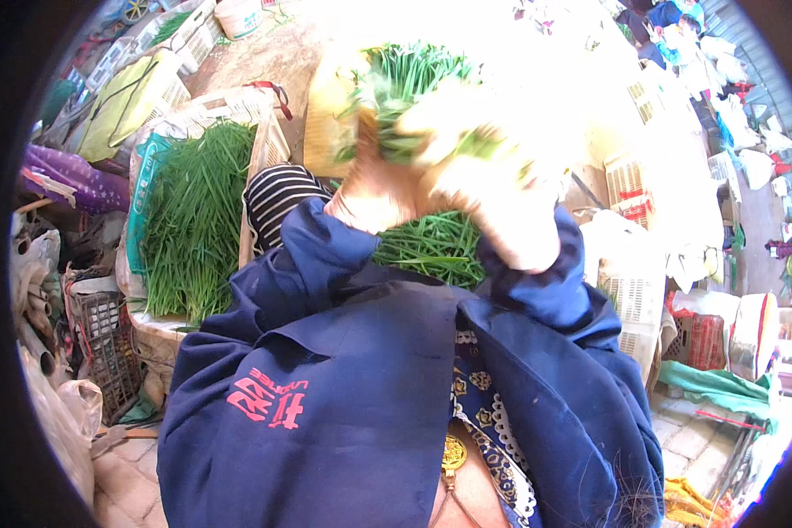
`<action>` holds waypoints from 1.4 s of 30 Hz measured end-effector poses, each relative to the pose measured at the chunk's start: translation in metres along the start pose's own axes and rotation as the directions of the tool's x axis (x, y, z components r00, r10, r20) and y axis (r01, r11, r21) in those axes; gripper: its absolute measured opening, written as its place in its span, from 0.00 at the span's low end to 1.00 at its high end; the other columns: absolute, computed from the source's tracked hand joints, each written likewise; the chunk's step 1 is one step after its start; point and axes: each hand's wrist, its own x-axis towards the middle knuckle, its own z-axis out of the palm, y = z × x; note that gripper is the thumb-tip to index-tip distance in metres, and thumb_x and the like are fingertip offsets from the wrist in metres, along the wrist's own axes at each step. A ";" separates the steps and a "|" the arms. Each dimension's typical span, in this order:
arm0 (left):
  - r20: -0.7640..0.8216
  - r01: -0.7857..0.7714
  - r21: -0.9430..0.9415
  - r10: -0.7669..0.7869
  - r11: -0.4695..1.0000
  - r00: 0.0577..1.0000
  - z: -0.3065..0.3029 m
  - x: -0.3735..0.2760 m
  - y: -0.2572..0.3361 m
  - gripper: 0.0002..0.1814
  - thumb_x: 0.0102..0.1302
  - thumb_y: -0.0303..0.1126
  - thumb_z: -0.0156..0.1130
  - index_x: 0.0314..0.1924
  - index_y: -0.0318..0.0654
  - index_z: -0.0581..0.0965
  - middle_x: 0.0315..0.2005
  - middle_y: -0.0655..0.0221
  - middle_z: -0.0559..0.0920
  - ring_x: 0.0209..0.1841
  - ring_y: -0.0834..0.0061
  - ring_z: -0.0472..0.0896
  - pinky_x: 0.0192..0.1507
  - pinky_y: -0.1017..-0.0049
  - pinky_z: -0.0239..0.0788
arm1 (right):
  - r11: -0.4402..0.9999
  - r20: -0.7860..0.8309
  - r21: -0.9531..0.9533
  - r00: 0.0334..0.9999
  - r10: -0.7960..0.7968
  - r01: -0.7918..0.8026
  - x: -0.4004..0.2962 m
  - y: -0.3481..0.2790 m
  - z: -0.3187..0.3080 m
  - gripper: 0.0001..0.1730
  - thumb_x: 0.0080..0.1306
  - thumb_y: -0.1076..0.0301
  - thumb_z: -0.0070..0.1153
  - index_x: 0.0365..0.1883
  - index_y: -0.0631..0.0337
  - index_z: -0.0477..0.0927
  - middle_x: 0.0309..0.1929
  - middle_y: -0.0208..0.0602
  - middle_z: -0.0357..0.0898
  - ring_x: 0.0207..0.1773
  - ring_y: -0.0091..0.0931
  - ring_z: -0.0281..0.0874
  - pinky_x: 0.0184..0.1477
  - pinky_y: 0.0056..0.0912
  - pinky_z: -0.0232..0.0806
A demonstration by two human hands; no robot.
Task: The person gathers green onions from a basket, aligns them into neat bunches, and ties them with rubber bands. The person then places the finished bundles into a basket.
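Observation:
Both hands are close together in front of my chest, blurred and partly washed out by glare. Long green leaves, apparently garlic chives [396, 142], lie between them. My left hand [379, 188] has its thumb raised beside the leaves, with the fingers mostly hidden. My right hand [488, 181] curls over the same greens, and some leaf pieces show within its grip. Beyond the hands stands a thick bunch of upright green leaves [426, 66]. Below my wrists, more loose leaves [429, 247] are heaped at my lap.
To the left, a pale plastic crate [274, 142] holds a large pile of green leaves [198, 218]. A dark crate [105, 343] stands nearer. A white bucket [237, 18] is at the back. Pale crates [633, 300] line the right side. Glare hides much of the upper middle.

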 end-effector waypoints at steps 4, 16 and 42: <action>-0.230 -0.446 0.215 0.489 0.869 0.842 -0.002 0.004 0.034 0.39 0.68 0.52 0.64 0.66 0.29 0.66 0.49 0.66 0.76 0.52 0.65 0.75 0.59 0.66 0.70 | 0.974 0.429 -0.095 0.891 -0.145 0.204 0.005 0.022 -0.016 0.16 0.63 0.70 0.67 0.49 0.63 0.85 0.49 0.38 0.85 0.52 0.27 0.82 0.60 0.30 0.69; -0.342 -0.344 0.546 0.578 0.764 0.741 -0.050 -0.014 0.056 0.26 0.67 0.33 0.66 0.62 0.33 0.72 0.38 0.68 0.79 0.48 0.65 0.80 0.53 0.62 0.75 | 0.993 -0.076 -0.111 0.997 0.017 -0.025 0.000 0.112 -0.031 0.35 0.69 0.53 0.63 0.68 0.66 0.70 0.56 0.38 0.79 0.61 0.25 0.72 0.64 0.28 0.63; -0.535 0.003 0.565 0.364 0.825 0.762 -0.134 0.080 0.109 0.27 0.66 0.34 0.66 0.60 0.27 0.73 0.35 0.66 0.82 0.42 0.68 0.81 0.49 0.65 0.76 | 0.848 0.203 0.360 0.920 0.335 -0.389 0.092 0.191 -0.077 0.25 0.61 0.69 0.70 0.55 0.60 0.75 0.45 0.32 0.81 0.48 0.23 0.79 0.52 0.26 0.71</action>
